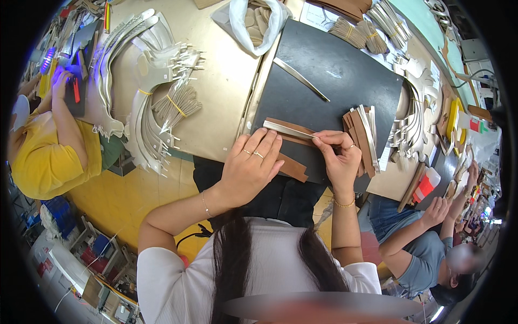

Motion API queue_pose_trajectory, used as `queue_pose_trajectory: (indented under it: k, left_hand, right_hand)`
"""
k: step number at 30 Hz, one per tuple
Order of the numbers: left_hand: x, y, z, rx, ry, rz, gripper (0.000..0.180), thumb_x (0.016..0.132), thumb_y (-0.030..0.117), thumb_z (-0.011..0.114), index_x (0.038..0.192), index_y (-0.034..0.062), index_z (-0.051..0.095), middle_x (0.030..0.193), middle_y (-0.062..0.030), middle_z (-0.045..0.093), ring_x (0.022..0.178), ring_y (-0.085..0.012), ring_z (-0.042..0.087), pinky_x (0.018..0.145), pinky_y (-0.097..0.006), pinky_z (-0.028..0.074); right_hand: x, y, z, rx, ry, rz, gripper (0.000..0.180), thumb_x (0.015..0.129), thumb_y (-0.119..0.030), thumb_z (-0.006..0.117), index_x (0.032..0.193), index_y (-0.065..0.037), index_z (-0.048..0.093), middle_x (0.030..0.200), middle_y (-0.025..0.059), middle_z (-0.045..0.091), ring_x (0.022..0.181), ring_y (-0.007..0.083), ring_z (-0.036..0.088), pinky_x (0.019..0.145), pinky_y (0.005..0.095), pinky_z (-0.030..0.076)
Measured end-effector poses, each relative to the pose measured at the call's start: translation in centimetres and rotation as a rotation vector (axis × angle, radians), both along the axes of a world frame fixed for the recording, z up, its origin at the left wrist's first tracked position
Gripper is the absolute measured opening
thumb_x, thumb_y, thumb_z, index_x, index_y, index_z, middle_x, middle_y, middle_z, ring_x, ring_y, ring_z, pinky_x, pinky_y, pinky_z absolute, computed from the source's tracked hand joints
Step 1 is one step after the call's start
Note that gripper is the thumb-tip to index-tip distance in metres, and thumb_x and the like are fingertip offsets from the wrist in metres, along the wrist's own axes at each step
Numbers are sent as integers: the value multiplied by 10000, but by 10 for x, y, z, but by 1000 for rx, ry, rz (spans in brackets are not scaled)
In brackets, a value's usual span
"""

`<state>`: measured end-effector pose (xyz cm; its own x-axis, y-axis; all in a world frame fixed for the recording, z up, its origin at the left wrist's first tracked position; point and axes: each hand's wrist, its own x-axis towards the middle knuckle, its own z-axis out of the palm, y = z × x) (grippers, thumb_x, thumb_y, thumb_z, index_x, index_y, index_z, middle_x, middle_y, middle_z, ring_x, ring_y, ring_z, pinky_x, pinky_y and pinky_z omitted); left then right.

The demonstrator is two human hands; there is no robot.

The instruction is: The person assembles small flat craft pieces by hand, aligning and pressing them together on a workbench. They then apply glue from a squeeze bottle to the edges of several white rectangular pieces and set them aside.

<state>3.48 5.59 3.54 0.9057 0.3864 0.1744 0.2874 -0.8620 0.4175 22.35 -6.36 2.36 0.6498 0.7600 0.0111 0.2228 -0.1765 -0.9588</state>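
A narrow pale strip (288, 129) lies along a brown strip (301, 140) on the black mat (334, 70). My left hand (253, 162) rests flat over the near left part of these strips, fingers stretched out, its fingertips at the pale strip's left end. Between thumb and forefinger, my right hand (341, 156) pinches the right end of the pale strip. Another brown strip (293, 168) sticks out from under my left hand toward the mat's near edge. Farther off on the mat lies a thin silvery strip-like piece (301, 79), touched by neither hand.
Right of my hands sits a stack of brown and pale strips (362, 137). Curved pale cut pieces (143, 108) cover the left table. A white bag (237, 27) of oval pieces stands at the back. Co-workers in yellow (54, 156) and grey-blue (421, 259) flank me.
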Motion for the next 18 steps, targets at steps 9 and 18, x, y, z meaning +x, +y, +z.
queue_pose_trajectory:
  k: [9,18]
  left_hand:
    - [-2,-2,-6,-63,-50,4,504,840,221,757,1272,20,595,1380,-198,487,1245,-347,512,1001,-463,418]
    - [-1,-1,-8,-55,-52,2,513,835,222,761,1277,43,573,1474,-231,429,1225,-361,518,982,-455,415]
  right_hand:
    - [1,1,-1,-24,2,-16,115,833,17,760,838,2,647,890,120,749,807,162,710,746,268,558]
    - [1,2,0,-27,-2,-6,96,837,30,752,854,5,661,895,118,746,809,160,709,748,264,558]
